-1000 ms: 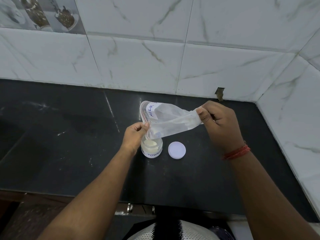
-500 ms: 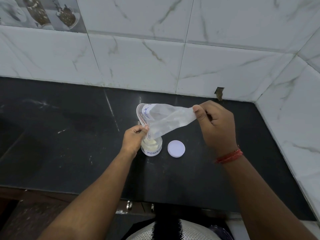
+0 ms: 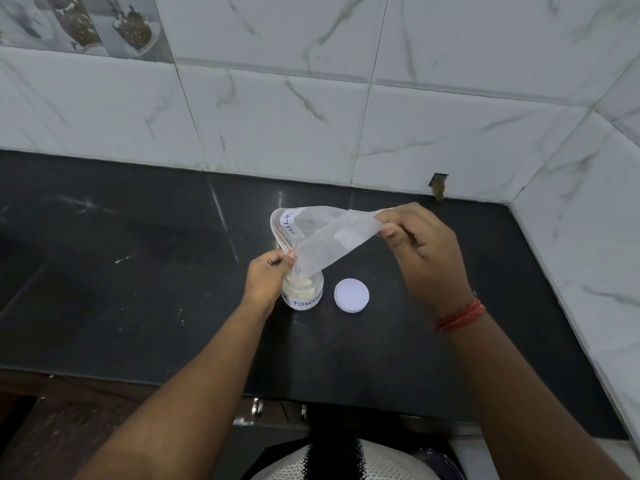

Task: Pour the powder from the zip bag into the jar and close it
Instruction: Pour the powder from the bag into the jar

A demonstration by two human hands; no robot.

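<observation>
A clear zip bag (image 3: 325, 240) with a white label hangs tilted above a small open jar (image 3: 304, 293), its mouth corner pointing down into the jar. Cream powder lies inside the jar, which bears a handwritten label. My left hand (image 3: 268, 277) pinches the bag's open mouth right beside the jar rim. My right hand (image 3: 420, 247) grips the bag's bottom end and holds it up and to the right. The bag looks nearly empty. A round white lid (image 3: 351, 295) lies flat on the counter just right of the jar.
A black stone counter (image 3: 138, 289) runs under everything, with its front edge near me. White marble wall tiles (image 3: 311, 116) stand behind and along the right side. A small dark notch (image 3: 438, 184) sits at the wall base.
My right hand has moved a little lower and leftward with the bag's bottom end, so the bag folds more steeply over the jar. My left hand stays at the jar rim.
</observation>
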